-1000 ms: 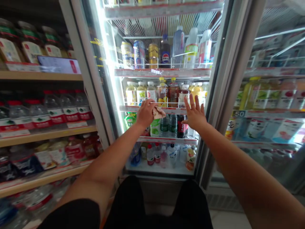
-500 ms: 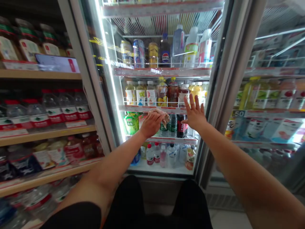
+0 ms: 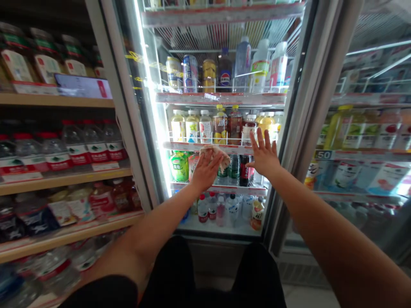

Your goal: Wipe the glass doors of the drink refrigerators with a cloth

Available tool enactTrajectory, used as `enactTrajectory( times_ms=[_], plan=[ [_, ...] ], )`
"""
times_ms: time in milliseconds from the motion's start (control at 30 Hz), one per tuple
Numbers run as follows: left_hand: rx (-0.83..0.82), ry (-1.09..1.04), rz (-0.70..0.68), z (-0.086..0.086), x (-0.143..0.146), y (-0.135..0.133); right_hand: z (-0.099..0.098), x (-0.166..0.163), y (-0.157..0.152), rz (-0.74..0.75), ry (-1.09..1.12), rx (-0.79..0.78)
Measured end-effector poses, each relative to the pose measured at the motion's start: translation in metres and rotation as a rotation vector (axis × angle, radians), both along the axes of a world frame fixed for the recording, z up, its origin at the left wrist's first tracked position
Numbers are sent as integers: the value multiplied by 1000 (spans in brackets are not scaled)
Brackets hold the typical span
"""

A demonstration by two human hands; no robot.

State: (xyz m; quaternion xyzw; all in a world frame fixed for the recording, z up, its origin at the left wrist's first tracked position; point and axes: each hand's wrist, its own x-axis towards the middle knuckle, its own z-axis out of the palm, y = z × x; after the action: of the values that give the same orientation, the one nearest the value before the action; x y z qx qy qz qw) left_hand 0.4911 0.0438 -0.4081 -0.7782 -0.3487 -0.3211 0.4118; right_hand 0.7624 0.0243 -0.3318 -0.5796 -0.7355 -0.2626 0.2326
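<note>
My left hand [image 3: 207,171] lies over a crumpled pale pink cloth [image 3: 218,155], holding it against the glass door [image 3: 205,169] of a lit drinks fridge. Its fingers point up and to the right, and parts of the cloth show above and beside them. To its right, my right hand [image 3: 266,154] is spread with fingers apart, up against the same glass near the door's right frame, holding nothing. Behind the glass stand a green pack [image 3: 180,167] and a dark bottle with a red label [image 3: 246,170], partly covered by the hands.
Open wooden shelves [image 3: 61,182] with bottled drinks stand close on the left, and a phone-like flat panel [image 3: 82,85] sits at an upper shelf edge. A metal door frame [image 3: 316,92] separates a second fridge on the right. My knees [image 3: 175,269] are near the fridge base.
My left fingers have opened out and lie flatter over the cloth, which is spread a little wider. My right hand stays almost in place. The view has shifted slightly.
</note>
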Motion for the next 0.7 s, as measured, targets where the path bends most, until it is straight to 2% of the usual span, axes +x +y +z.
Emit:
enactTrajectory(
  times_ms=[100,167,233,333,400,600,700],
  plan=[
    [41,-66,-13,18,0,5,-1,0,0,-4,-5,0],
    [48,-138,-21,25,1,5,-1,0,1,2,-3,5],
    [33,-167,-23,21,2,1,-1,1,2,12,0,14],
    [6,-99,-31,7,4,-6,-2,2,3,18,2,19],
    [-11,-69,-28,4,5,-8,-2,1,3,16,4,16],
    [-13,-255,-14,24,12,-3,-2,1,1,21,3,17],
    [-45,-161,-34,17,15,-5,-2,1,1,19,-1,16]
  ],
)
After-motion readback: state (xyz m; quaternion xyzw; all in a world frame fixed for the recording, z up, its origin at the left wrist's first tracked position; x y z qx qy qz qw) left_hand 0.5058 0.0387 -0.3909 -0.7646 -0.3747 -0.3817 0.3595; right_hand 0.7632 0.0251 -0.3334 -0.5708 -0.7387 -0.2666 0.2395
